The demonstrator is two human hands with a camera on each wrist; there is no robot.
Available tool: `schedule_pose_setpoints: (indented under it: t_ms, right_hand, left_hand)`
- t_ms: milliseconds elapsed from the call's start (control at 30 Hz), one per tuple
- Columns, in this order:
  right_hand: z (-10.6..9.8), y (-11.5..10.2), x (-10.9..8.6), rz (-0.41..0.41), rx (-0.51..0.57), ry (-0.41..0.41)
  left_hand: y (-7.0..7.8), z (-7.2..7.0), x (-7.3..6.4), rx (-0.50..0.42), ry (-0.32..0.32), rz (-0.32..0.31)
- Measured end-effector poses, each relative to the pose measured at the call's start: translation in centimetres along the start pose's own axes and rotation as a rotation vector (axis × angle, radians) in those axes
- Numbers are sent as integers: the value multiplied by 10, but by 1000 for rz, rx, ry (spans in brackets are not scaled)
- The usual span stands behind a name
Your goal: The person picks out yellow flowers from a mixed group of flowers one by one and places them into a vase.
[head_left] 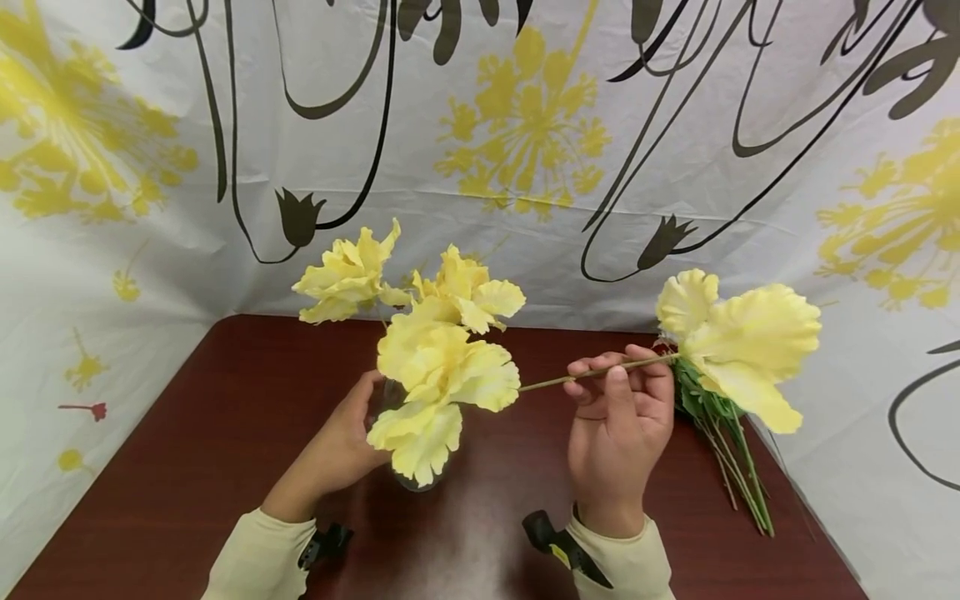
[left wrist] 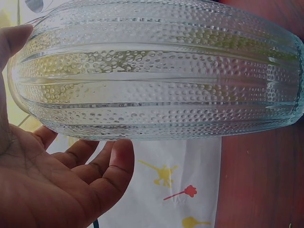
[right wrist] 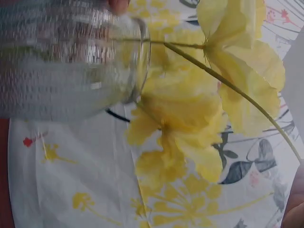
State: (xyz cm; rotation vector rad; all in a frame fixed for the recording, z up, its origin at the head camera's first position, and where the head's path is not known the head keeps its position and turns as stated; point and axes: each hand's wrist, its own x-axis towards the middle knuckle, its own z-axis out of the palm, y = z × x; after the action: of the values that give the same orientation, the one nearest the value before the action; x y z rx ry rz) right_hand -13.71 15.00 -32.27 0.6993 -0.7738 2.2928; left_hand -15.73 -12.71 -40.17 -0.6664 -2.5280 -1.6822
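Observation:
A clear textured glass vase [left wrist: 156, 71] stands on the table, mostly hidden in the head view by the yellow flowers [head_left: 442, 358] in it. My left hand [head_left: 341, 450] holds the vase near its rim, thumb on one side and fingers [left wrist: 122, 156] curving round the other. To the right, my right hand [head_left: 618, 433] pinches the thin stem of another yellow flower [head_left: 757, 350], thumb against fingers. Its bloom points right, while the stem's free end reaches left to the flowers at the vase. In the right wrist view, the stem [right wrist: 228, 83] crosses beside the vase's mouth.
Behind my right hand, a bundle of green stems [head_left: 738, 458] with leaves lies on the dark red table [head_left: 225, 467]. A white cloth [head_left: 360, 158] printed with yellow and dark flowers rises behind the table and on both sides.

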Motion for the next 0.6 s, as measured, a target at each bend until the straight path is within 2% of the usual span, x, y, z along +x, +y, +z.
schedule_pose_setpoints:
  t_ms: [167, 267, 367, 500, 600]
  right_hand:
    - [1, 9, -7, 22, -25, -60]
    - [0, 15, -10, 29, -50, -83]
    - [-1, 20, -11, 39, -73, -87]
    - [-2, 21, -11, 51, -89, -75]
    - [0, 18, -10, 29, -75, -49]
  left_hand:
    - [-10, -2, -1, -29, -10, 248]
    - [-14, -2, -1, -6, -4, 324]
    - [-15, -2, 0, 22, 6, 333]
    - [-13, -2, -1, 39, 13, 305]
    - [-10, -2, 0, 49, 14, 273]
